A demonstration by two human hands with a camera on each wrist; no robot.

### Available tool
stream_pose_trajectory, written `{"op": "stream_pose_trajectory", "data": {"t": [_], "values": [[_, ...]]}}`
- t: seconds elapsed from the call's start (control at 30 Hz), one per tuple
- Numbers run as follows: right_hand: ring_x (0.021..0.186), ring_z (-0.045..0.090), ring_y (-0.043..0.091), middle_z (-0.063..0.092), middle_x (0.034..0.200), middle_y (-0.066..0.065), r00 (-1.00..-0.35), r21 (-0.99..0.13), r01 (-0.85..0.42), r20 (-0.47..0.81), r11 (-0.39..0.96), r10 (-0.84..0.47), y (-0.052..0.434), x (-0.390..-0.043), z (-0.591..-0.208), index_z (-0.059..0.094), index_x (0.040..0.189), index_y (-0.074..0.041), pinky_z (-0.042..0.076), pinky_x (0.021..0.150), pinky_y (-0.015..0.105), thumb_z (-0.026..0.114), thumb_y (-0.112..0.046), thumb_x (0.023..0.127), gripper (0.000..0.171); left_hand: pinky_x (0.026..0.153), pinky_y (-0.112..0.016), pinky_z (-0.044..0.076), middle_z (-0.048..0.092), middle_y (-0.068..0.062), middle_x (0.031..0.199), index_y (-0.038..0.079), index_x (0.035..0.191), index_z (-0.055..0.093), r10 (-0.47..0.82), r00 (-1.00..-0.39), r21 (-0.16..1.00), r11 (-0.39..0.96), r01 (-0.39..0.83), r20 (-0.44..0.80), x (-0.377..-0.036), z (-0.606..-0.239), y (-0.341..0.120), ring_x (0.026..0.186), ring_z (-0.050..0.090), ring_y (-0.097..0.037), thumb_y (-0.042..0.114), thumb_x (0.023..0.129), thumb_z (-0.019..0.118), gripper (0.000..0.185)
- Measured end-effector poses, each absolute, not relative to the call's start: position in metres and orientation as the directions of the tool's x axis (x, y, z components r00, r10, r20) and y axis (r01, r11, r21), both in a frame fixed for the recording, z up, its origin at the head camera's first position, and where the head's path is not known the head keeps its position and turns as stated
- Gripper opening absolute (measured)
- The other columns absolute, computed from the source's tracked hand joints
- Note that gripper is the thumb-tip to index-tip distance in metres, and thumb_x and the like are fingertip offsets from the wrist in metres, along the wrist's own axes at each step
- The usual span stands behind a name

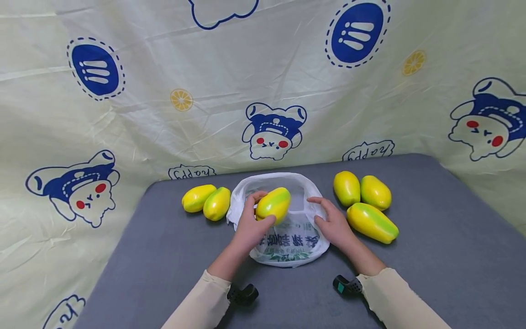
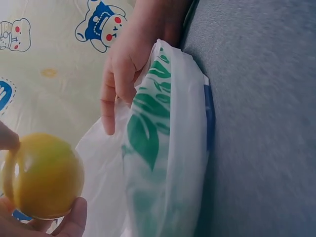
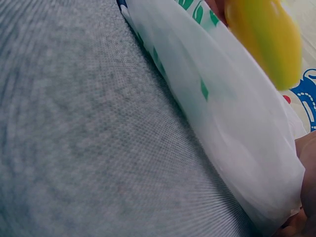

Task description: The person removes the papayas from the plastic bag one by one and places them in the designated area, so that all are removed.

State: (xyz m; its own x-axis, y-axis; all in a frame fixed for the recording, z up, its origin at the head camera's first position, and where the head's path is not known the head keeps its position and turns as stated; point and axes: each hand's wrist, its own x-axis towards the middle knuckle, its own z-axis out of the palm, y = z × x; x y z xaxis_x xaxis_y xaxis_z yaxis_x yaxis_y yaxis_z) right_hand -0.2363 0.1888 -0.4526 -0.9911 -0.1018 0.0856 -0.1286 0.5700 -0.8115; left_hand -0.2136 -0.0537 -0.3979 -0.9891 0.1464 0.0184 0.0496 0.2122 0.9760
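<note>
Left hand (image 1: 249, 227) curled around a mango (image 1: 273, 204) above the open plastic bag (image 1: 287, 242), whose rim the right hand (image 1: 334, 225) pinches.

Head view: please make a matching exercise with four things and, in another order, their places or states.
1. left hand
2. right hand
3. plastic bag
4. two fruits

a. lies open on the grey table
b. holds a yellow-green fruit
c. lie left of the bag
d. holds the bag's right edge

Pairs: 1-b, 2-d, 3-a, 4-c
</note>
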Motion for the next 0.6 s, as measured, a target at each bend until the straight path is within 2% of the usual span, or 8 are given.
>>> {"op": "stream_pose_trajectory", "data": {"t": [0.13, 0.33, 0.6], "values": [[0.129, 0.047, 0.037, 0.04, 0.154, 0.017, -0.992, -0.812, -0.125, 0.083, 0.57, -0.099, 0.189, -0.235, -0.453, 0.048, 0.143, -0.019, 0.034, 0.114, 0.063, 0.05, -0.008, 0.097, 0.047, 0.091, -0.038, 0.047, 0.045, -0.006, 0.144, 0.022, 0.142, 0.042, 0.154, -0.987, 0.972, 0.224, 0.076, 0.041, -0.204, -0.394, -0.066, 0.113, 0.05, -0.028, 0.011, 0.084, 0.06, 0.062], [0.126, 0.048, 0.037, 0.041, 0.153, 0.016, -0.993, -0.811, -0.116, 0.077, 0.573, -0.092, 0.189, -0.235, -0.453, 0.048, 0.142, -0.019, 0.035, 0.113, 0.063, 0.05, -0.008, 0.097, 0.046, 0.09, -0.037, 0.045, 0.048, -0.006, 0.136, 0.028, 0.141, 0.042, 0.236, -0.972, 0.948, 0.304, 0.096, 0.023, -0.189, -0.388, -0.089, 0.11, 0.05, -0.026, 0.012, 0.084, 0.06, 0.062], [0.126, 0.048, 0.038, 0.039, 0.155, 0.018, -0.992, -0.811, -0.119, 0.071, 0.573, -0.106, 0.188, -0.235, -0.452, 0.047, 0.143, -0.019, 0.036, 0.112, 0.064, 0.049, -0.008, 0.098, 0.047, 0.095, -0.034, 0.043, 0.046, -0.005, 0.139, 0.022, 0.141, 0.044, 0.255, -0.967, 0.976, 0.211, 0.051, -0.005, -0.177, -0.389, -0.13, 0.119, 0.046, -0.027, 0.007, 0.081, 0.057, 0.064]]}}
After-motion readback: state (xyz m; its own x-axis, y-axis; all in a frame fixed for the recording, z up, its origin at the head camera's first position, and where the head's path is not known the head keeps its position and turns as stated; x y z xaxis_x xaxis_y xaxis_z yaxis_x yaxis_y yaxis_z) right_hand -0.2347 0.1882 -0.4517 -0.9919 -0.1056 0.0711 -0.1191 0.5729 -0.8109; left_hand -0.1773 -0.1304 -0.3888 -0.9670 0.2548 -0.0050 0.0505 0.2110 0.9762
